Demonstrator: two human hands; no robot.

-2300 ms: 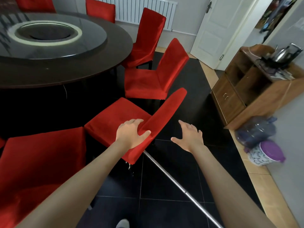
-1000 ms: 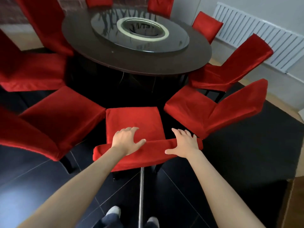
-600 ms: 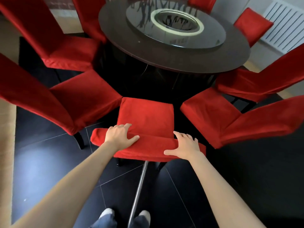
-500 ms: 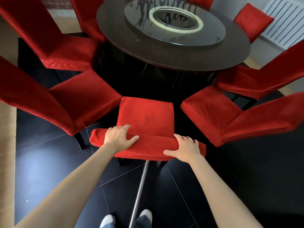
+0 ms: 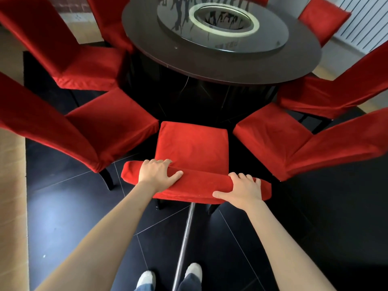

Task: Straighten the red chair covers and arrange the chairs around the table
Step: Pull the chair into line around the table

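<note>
Both hands, left hand (image 5: 157, 174) and right hand (image 5: 243, 191), grip the chair (image 5: 192, 143) backrest top, fingers curled over; tabletop (image 5: 210, 66) straight ahead, backrest crosswise.

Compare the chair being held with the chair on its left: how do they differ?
The held chair faces the table squarely; the left chair is angled toward it. The held chair has the left hand and right hand gripping its back; nobody touches the left chair. From this view the held chair's back shows only its top edge, the left chair's shows its tall face. Both wear red covers.
</note>
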